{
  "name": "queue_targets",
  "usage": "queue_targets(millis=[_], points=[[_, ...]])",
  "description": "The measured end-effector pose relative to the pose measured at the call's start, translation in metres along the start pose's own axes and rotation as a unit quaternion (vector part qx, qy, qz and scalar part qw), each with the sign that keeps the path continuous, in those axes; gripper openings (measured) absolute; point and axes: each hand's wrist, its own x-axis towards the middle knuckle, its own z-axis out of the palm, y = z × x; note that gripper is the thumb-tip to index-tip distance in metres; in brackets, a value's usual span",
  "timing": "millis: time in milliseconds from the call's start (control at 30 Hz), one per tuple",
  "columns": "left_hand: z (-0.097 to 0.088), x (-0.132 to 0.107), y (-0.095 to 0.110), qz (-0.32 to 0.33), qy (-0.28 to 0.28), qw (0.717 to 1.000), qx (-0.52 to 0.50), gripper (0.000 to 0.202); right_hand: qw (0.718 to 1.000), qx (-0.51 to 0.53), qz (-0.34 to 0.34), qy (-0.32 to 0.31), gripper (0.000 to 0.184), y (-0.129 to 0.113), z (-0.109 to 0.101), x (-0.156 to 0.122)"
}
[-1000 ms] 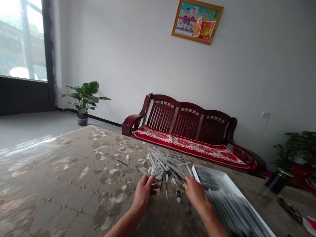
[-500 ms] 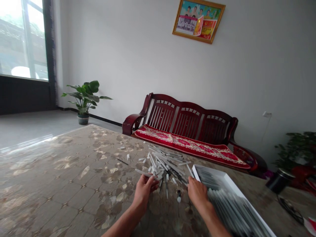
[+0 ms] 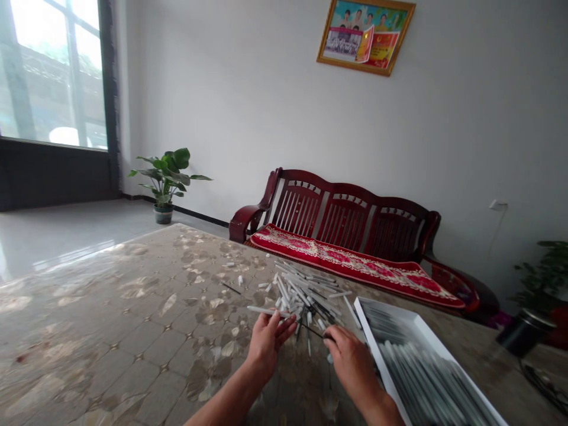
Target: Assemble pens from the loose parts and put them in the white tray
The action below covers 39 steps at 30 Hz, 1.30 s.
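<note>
Between the thumb and fingers of my left hand (image 3: 265, 343) is a pale, slim pen barrel (image 3: 261, 309), its far end pointing left. My right hand (image 3: 354, 362) pinches a thin dark pen refill (image 3: 312, 332) that points left toward the barrel's near end. Whether the refill's tip has entered the barrel I cannot tell. Just beyond both hands lies a loose pile of white and dark pen parts (image 3: 295, 291). To the right of my right hand stands a white box (image 3: 460, 371) with many translucent pens (image 3: 426, 373) laid in it.
A patterned cover lies on the table (image 3: 146, 331). A few small white pieces (image 3: 240, 280) and a thin dark stick (image 3: 231, 288) lie left of the pile. A black cylinder (image 3: 526, 332) stands at the right. Behind the table is a wooden bench (image 3: 346, 207).
My right hand has moved left from beside the box toward my left hand, bringing the dark refill to the barrel. My left hand still holds the barrel. The view has shifted slightly.
</note>
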Motion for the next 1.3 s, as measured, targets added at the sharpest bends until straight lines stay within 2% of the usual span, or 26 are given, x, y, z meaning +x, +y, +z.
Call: queue_targets(millis=[167, 367, 500, 867, 1067, 1200, 1300], points=[[0.000, -0.002, -0.002, -0.005, -0.018, 1.000, 0.008, 0.013, 1.000, 0.002, -0.004, 0.012, 0.015, 0.000, 0.005, 0.000], [0.000, -0.001, -0.002, -0.016, -0.007, 1.000, -0.003, 0.014, 0.999, 0.018, -0.010, 0.043, 0.016, 0.008, 0.012, -0.004], [0.000, -0.002, -0.003, -0.022, -0.016, 1.000, 0.000, 0.013, 0.999, 0.010, -0.010, 0.041, 0.015, 0.009, 0.013, -0.005], [-0.002, -0.003, -0.007, -0.011, -0.048, 0.998, 0.049, 0.024, 0.995, -0.062, -0.055, 0.059, 0.018, -0.001, -0.004, -0.003], [-0.001, -0.006, -0.007, -0.017, -0.049, 0.996, 0.069, 0.025, 0.999, 0.018, -0.023, 0.030, 0.020, 0.002, -0.011, -0.002], [0.002, -0.012, -0.008, -0.033, -0.074, 0.993, 0.082, 0.027, 0.997, 0.045, -0.026, 0.051, 0.019, -0.004, -0.011, -0.003], [0.003, -0.013, -0.007, -0.062, -0.073, 0.993, 0.073, 0.020, 0.984, 0.171, -0.019, 0.050, 0.020, -0.009, -0.009, -0.001]])
